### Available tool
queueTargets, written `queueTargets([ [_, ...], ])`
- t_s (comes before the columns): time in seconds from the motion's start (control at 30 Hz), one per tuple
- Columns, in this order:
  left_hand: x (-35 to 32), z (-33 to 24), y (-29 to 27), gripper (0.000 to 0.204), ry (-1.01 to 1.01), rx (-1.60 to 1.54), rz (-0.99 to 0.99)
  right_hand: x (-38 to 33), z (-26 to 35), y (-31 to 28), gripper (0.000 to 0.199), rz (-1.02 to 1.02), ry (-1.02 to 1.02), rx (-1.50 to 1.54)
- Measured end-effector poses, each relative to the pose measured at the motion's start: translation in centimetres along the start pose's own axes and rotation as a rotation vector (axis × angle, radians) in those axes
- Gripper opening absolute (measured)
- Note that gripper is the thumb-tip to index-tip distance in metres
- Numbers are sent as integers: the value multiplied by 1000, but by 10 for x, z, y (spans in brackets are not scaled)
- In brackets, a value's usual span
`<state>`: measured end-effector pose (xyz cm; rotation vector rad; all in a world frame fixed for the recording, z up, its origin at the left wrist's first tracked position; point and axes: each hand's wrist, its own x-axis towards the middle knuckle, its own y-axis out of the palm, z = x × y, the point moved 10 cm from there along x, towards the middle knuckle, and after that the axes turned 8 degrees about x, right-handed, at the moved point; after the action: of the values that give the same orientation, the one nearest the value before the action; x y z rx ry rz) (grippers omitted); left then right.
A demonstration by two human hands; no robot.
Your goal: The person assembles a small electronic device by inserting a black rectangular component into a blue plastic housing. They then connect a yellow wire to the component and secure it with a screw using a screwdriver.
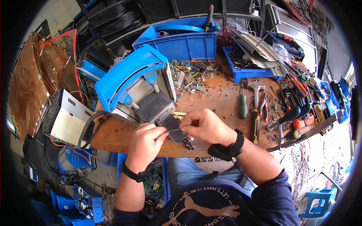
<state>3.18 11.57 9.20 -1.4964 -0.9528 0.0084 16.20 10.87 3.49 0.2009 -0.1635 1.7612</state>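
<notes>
Between my two hands runs a thin grey wire-like strand; its exact kind is too small to tell. One end is pinched in the fingertips of my left hand, the other in the fingertips of my right hand. Just beyond my hands, a machine with a curved blue cover lies tilted on the wooden bench. Its dark grey box faces me, with a flat dark plate below it, partly behind the strand. A yellow wire and pale cables come out beside the box.
A green-handled screwdriver, a hammer and red pliers lie to the right, before a crowd of tools. Scrap bits cover the back, near a blue crate. A white case stands left.
</notes>
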Motion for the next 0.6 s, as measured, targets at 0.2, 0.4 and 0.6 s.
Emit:
queueTargets([
  [0.2, 3, -17, 10, 22, 92, 170, 27, -7, 12, 7, 10, -24, -209, -694],
  [0.4, 2, 23, 1, 46, -165, -38, -66, 10, 3, 2, 9, -142, -320, -953],
  [0.6, -5, 55, 2, 55, -360, 9, -74, 25, -33, 3, 11, -29, -223, -852],
])
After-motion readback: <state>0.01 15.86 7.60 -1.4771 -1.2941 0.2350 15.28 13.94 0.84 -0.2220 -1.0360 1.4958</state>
